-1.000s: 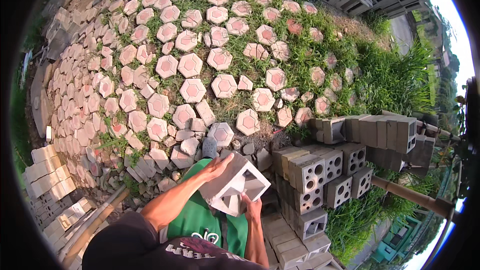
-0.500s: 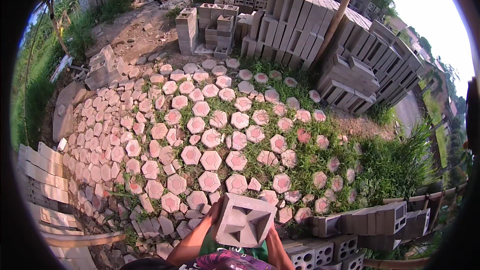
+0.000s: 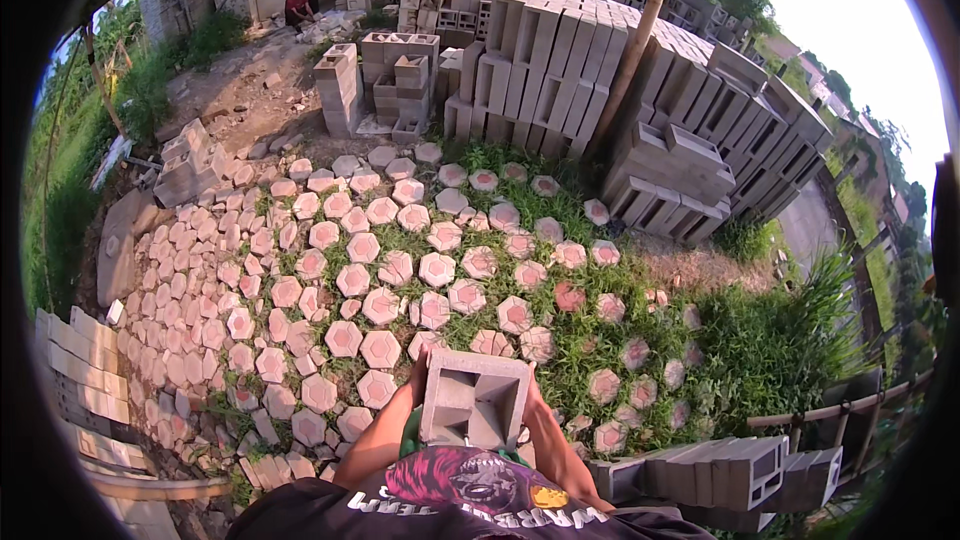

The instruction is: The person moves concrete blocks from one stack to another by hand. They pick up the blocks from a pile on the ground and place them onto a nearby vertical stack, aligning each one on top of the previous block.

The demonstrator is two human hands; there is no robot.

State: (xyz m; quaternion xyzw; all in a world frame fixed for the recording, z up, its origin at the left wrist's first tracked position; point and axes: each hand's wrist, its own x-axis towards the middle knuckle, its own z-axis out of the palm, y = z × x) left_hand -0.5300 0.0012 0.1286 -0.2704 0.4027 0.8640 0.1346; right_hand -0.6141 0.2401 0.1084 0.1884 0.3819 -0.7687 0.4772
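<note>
A grey hollow concrete block (image 3: 440,402) is held in front of my chest, its open side with inner dividing walls facing up at me. My left hand (image 3: 417,378) is closed on the block's left side, and my right hand (image 3: 532,402) grips the right side. Most of the fingers on both hands are hidden by the block. Below and beyond it, hexagonal paving stones (image 3: 381,306) with reddish centres lie spaced over the grassy ground.
Tall stacks of concrete blocks (image 3: 555,70) stand ahead to the right beside a wooden pole (image 3: 640,35). More blocks (image 3: 720,475) line the right edge near me, others (image 3: 85,360) the left. A smaller block pile (image 3: 190,162) sits far left. One person (image 3: 299,6) crouches in the distance.
The block has gone from tilted to nearly square-on and sits slightly higher and further left in view. The surroundings have shifted left and down, and more of my shirt shows.
</note>
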